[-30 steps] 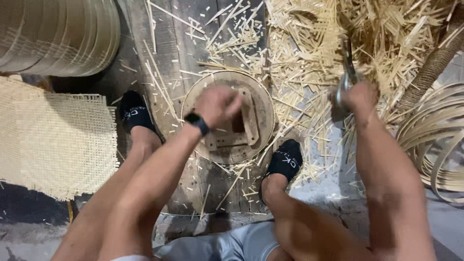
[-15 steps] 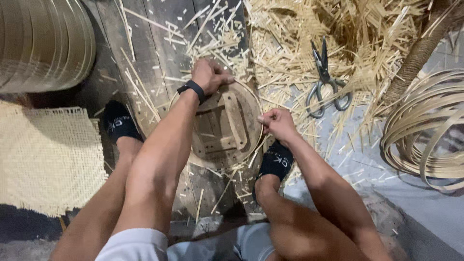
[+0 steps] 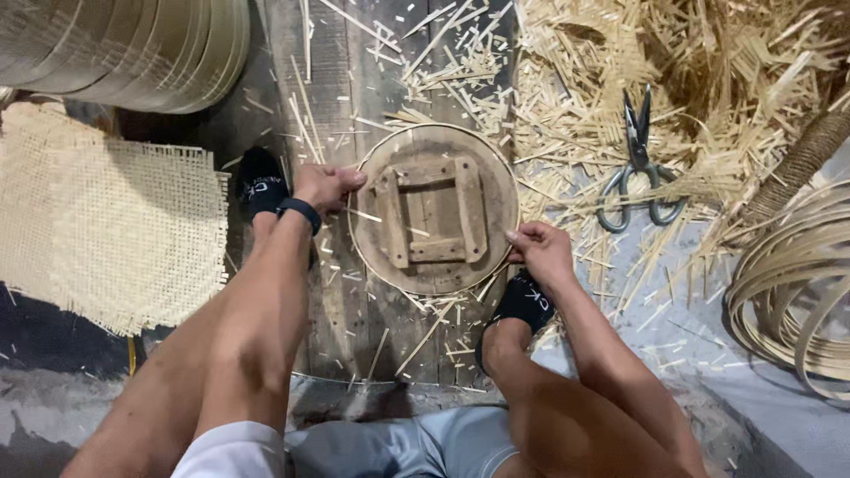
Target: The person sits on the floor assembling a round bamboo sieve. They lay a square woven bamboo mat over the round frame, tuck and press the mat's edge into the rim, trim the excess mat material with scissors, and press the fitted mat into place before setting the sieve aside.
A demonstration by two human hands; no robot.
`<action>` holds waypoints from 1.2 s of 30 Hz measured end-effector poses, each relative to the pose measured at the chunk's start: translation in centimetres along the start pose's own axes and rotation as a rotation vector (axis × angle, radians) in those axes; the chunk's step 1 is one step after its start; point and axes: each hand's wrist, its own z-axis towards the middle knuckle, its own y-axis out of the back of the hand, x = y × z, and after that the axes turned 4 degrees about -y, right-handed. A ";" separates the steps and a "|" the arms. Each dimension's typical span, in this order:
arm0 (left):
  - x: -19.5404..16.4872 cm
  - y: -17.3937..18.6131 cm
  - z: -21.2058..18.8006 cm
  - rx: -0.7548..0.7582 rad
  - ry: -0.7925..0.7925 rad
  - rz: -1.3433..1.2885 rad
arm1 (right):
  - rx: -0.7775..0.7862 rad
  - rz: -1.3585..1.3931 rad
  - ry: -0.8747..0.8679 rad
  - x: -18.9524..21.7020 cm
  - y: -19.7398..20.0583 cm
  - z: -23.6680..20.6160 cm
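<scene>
A round wooden disc (image 3: 434, 159) with a square frame of slats nailed on top lies on a dark plank between my feet. My left hand (image 3: 325, 186), a dark band on its wrist, grips the disc's left rim. At the lower right rim my right hand (image 3: 540, 250) pinches the edge, fingers curled. Grey-handled scissors (image 3: 636, 168) lie on the floor to the right, apart from both hands.
Pale cane offcuts (image 3: 708, 80) are heaped at the top right. Coiled cane strips (image 3: 797, 292) lie at the right edge. A woven cane mat (image 3: 97, 230) lies left, with a stack of round rims (image 3: 124, 44) above it. Black sandals (image 3: 263, 181) flank the disc.
My right hand let go of the scissors, which now lie on the floor, and came down to the disc's lower right rim. My left hand shifted from on top of the disc to its left edge.
</scene>
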 end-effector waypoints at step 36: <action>-9.7 -6.7 -19.5 -0.207 -0.981 -0.198 | 0.289 0.829 0.212 12.4 -2.7 -7.8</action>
